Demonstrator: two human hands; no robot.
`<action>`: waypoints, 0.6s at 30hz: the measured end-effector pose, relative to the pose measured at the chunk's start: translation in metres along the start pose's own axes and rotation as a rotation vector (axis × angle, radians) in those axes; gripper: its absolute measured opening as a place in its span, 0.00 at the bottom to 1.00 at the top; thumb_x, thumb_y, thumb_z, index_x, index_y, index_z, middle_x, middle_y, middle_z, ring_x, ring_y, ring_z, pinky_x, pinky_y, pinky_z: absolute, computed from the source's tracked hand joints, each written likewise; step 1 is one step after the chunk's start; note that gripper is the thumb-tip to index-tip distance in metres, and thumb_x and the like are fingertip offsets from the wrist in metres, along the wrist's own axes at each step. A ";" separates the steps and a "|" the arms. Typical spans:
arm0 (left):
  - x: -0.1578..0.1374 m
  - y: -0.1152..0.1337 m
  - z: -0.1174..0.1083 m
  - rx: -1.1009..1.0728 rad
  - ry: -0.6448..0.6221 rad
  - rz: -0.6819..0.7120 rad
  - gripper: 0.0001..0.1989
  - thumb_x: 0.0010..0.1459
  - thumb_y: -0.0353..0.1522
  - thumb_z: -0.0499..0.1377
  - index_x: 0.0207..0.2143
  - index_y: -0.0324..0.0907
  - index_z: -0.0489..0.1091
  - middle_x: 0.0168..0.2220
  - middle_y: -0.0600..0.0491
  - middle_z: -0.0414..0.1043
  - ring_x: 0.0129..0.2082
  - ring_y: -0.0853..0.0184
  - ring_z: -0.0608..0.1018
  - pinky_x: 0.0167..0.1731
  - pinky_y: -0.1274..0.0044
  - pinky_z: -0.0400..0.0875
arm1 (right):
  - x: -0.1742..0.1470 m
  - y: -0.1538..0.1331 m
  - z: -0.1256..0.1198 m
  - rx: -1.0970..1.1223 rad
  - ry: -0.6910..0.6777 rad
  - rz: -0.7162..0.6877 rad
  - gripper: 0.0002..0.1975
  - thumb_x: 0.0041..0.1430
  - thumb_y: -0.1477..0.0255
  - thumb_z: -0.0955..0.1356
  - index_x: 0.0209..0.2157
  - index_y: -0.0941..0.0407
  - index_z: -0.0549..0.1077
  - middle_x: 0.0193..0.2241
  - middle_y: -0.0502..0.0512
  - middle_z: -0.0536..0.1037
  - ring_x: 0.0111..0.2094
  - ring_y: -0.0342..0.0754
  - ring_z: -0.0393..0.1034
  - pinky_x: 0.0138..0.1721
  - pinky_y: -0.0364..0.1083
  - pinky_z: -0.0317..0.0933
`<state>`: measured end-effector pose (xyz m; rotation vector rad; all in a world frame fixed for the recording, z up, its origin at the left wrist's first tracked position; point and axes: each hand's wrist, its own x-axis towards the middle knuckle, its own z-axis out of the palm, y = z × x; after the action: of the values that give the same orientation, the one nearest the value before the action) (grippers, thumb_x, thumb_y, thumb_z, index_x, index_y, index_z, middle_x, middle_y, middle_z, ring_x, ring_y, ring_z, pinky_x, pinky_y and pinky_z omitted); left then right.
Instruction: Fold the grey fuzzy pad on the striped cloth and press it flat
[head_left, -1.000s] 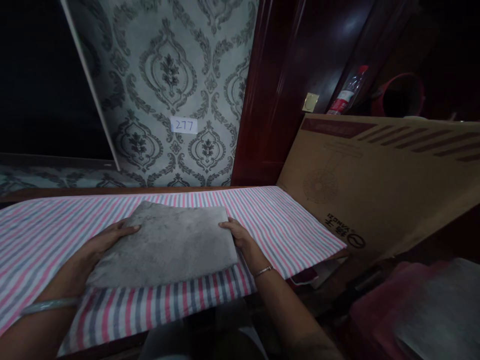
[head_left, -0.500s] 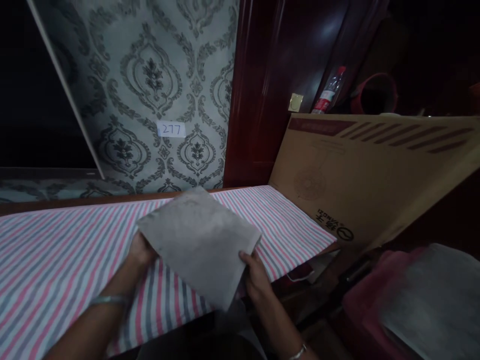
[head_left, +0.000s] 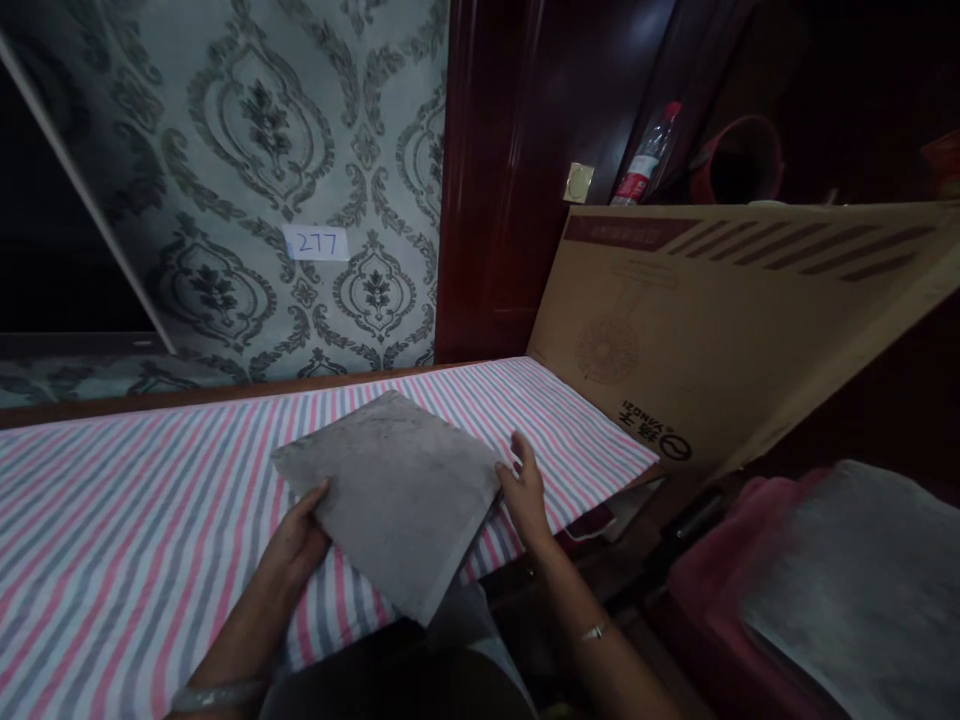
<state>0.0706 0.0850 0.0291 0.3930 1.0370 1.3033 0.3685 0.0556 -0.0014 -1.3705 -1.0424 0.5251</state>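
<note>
A flat, grey, square piece [head_left: 390,490], smudged on top, lies at a slant over the striped cloth [head_left: 187,520]; its near corner juts past the cloth's front edge. I cannot tell what it is made of. My left hand [head_left: 300,540] grips its left near edge, thumb on top and the other fingers hidden below. At the right corner is my right hand [head_left: 525,490], thumb by the edge and fingers apart, pointing up and away.
A large cardboard box [head_left: 675,310] stands along the right end of the cloth. Behind it are a bottle [head_left: 641,165] and a round red-rimmed container [head_left: 739,160]. Another grey piece [head_left: 862,590] rests over something pink [head_left: 720,560] at lower right. A dark screen [head_left: 60,220] is at left.
The grey piece has come down flatter onto the striped cloth. My right hand has loosened from its right corner and its fingers have spread. My left thumb now shows on top.
</note>
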 end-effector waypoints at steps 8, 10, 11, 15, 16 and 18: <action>-0.005 -0.011 0.001 0.056 -0.003 0.070 0.20 0.54 0.20 0.58 0.50 0.37 0.72 0.40 0.44 0.80 0.41 0.59 0.83 0.45 0.71 0.79 | 0.088 -0.018 0.063 -0.419 -0.412 0.161 0.38 0.60 0.69 0.64 0.68 0.63 0.50 0.61 0.67 0.67 0.61 0.54 0.63 0.59 0.50 0.56; -0.004 -0.012 0.002 0.065 0.019 0.063 0.19 0.54 0.20 0.58 0.49 0.36 0.73 0.41 0.44 0.80 0.41 0.59 0.83 0.45 0.72 0.79 | 0.098 -0.019 0.069 -0.440 -0.485 0.204 0.33 0.60 0.67 0.66 0.65 0.61 0.58 0.57 0.65 0.71 0.59 0.56 0.65 0.58 0.50 0.56; -0.004 -0.012 0.002 0.070 0.035 0.055 0.19 0.55 0.20 0.58 0.49 0.37 0.73 0.41 0.44 0.80 0.41 0.60 0.83 0.45 0.72 0.79 | 0.102 -0.020 0.071 -0.438 -0.515 0.216 0.30 0.60 0.66 0.67 0.61 0.60 0.64 0.55 0.64 0.74 0.58 0.57 0.66 0.58 0.51 0.57; -0.007 -0.013 0.007 0.082 0.069 0.014 0.21 0.54 0.21 0.59 0.51 0.40 0.72 0.42 0.46 0.80 0.41 0.60 0.82 0.46 0.70 0.78 | 0.114 -0.023 0.070 -0.381 -0.656 0.285 0.16 0.56 0.63 0.69 0.40 0.59 0.77 0.40 0.61 0.81 0.43 0.56 0.75 0.45 0.50 0.66; -0.009 -0.013 0.008 0.079 0.067 0.006 0.22 0.54 0.21 0.59 0.52 0.40 0.72 0.42 0.46 0.80 0.41 0.60 0.82 0.47 0.69 0.78 | 0.116 -0.024 0.069 -0.362 -0.688 0.303 0.14 0.56 0.62 0.70 0.38 0.59 0.77 0.37 0.59 0.81 0.39 0.54 0.75 0.42 0.48 0.67; -0.011 -0.014 0.010 0.074 0.058 0.003 0.24 0.53 0.21 0.60 0.53 0.40 0.71 0.43 0.46 0.79 0.42 0.60 0.82 0.50 0.68 0.76 | 0.120 -0.026 0.067 -0.314 -0.732 0.326 0.14 0.54 0.63 0.71 0.38 0.57 0.77 0.35 0.56 0.81 0.36 0.52 0.75 0.38 0.47 0.68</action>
<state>0.0877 0.0742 0.0282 0.4143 1.1362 1.2878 0.3637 0.1857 0.0495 -1.6841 -1.5391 1.2040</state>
